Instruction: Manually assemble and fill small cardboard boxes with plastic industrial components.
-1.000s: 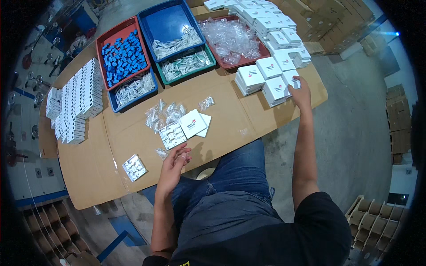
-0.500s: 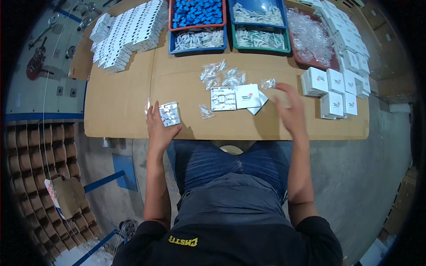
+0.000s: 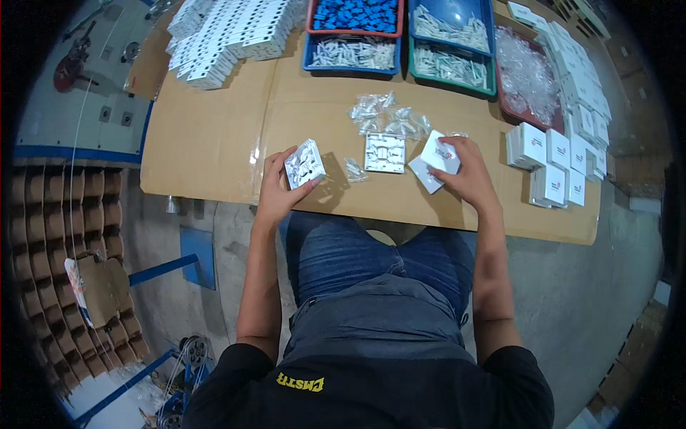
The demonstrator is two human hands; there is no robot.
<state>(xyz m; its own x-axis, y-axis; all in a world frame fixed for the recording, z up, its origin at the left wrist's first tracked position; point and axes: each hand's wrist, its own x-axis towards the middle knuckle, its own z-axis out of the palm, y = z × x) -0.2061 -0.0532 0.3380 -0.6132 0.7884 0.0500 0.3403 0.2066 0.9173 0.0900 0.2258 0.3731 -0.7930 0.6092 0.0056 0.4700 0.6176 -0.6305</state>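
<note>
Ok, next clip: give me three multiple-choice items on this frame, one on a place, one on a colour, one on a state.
1. Where does the square white plate with cutouts lie?
A. on the table between the two hands
B. inside the green tray
C. on the floor

2. What colour are the small parts in the red-rimmed tray at the top?
A. yellow
B. blue
C. black

3. What is the left hand doing?
A. resting flat and empty
B. holding a square white part
C. reaching into a tray

Answers:
1 A, it sits flat on the table between left hand and right hand.
2 B, the tray is full of blue pieces.
3 B, its fingers grip the white part at the table edge.
</note>
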